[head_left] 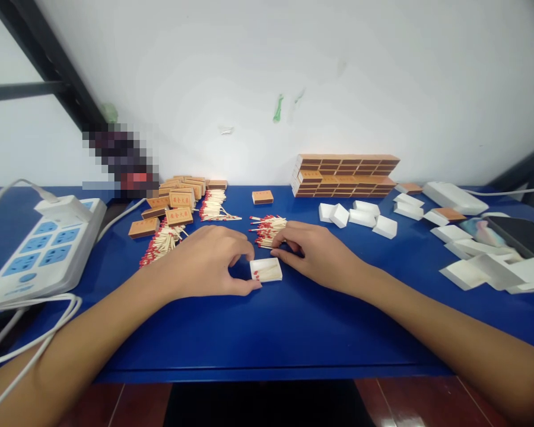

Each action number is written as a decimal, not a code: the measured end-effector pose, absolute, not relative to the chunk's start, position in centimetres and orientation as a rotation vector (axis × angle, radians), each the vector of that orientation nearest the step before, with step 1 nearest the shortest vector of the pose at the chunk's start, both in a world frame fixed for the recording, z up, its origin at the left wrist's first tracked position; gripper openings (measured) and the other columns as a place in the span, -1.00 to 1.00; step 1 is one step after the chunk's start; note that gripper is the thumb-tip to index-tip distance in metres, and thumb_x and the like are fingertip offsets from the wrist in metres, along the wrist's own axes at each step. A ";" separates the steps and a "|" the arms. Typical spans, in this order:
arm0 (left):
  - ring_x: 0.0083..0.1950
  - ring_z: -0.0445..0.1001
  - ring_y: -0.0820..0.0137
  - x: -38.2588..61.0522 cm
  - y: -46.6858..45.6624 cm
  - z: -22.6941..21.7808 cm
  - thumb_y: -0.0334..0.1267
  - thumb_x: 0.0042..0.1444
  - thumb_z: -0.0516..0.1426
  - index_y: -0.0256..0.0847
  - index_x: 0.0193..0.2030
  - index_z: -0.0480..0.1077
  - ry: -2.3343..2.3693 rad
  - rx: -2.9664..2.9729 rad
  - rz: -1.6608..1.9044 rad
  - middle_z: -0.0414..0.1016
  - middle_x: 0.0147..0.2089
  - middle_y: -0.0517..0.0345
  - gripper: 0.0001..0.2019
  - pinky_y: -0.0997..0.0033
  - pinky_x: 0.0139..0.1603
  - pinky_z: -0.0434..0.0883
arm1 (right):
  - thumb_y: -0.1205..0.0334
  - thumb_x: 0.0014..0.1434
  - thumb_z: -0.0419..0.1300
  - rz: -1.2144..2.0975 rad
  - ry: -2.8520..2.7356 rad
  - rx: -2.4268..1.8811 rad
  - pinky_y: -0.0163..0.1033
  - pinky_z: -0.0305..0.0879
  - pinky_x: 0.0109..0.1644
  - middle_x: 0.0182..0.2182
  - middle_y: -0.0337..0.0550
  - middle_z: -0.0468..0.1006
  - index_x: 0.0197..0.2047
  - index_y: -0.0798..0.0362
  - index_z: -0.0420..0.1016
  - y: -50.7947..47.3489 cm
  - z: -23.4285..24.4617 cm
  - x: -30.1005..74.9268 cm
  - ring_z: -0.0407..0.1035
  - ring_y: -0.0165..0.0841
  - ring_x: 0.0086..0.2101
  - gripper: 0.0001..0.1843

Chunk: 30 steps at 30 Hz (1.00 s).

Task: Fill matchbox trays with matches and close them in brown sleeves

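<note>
A small white matchbox tray (267, 276), with a few red-tipped matches lying inside, sits on the blue table. My left hand (220, 261) grips its left end between thumb and curled fingers. Just behind the tray is a pile of matches (267, 230), heads pointing left. My right hand (309, 246) is at this pile's right end, its fingers closed on some matches; the fingertips are partly hidden. An orange-brown matchbox (262, 197) lies behind the pile. More matches (213, 204) lie behind my left hand, and another heap (160, 243) is partly covered by that arm.
Stacked matchboxes (345, 177) stand against the wall. Loose matchboxes (181, 198) are heaped at the left. White trays (362, 217) lie scattered at the right, near a dark phone-like object (523, 235). A power strip (44, 252) and white cables (40, 344) occupy the left edge.
</note>
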<state>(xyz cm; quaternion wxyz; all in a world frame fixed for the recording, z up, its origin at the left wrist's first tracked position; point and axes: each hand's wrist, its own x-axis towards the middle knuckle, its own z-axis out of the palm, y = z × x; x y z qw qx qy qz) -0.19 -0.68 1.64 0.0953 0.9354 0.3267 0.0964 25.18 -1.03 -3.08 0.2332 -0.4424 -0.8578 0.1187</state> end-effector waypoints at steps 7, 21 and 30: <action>-0.40 0.37 0.45 -0.2 -0.6 1.8 0.01 0.14 0.33 -0.17 -0.27 0.60 0.982 2.761 0.274 0.48 -0.39 0.26 -0.73 0.38 -0.38 0.15 | 0.30 0.37 0.25 0.320 -2.355 -1.231 -0.27 0.11 -0.31 -0.38 -0.25 0.41 -0.20 0.03 0.57 -0.8 -3.2 24.8 0.26 -0.40 -0.41 -0.92; -0.40 0.38 0.44 -0.3 -0.7 1.7 0.01 0.16 0.31 -0.17 -0.28 0.60 1.001 2.792 0.299 0.51 -0.37 0.24 -0.73 0.37 -0.38 0.14 | 0.27 0.43 0.18 0.471 -2.378 -1.198 -0.27 0.13 -0.28 -0.36 -0.25 0.42 -0.18 0.02 0.51 -2.1 -1.2 24.8 0.27 -0.39 -0.38 -0.89; -0.40 0.38 0.44 -0.1 -0.9 1.8 0.01 0.17 0.30 -0.19 -0.31 0.57 1.004 2.803 0.263 0.50 -0.37 0.24 -0.72 0.36 -0.38 0.13 | 0.26 0.41 0.22 0.399 -2.336 -1.184 -0.26 0.15 -0.27 -0.37 -0.24 0.44 -0.12 0.00 0.55 -1.4 -2.2 24.8 0.30 -0.37 -0.38 -0.92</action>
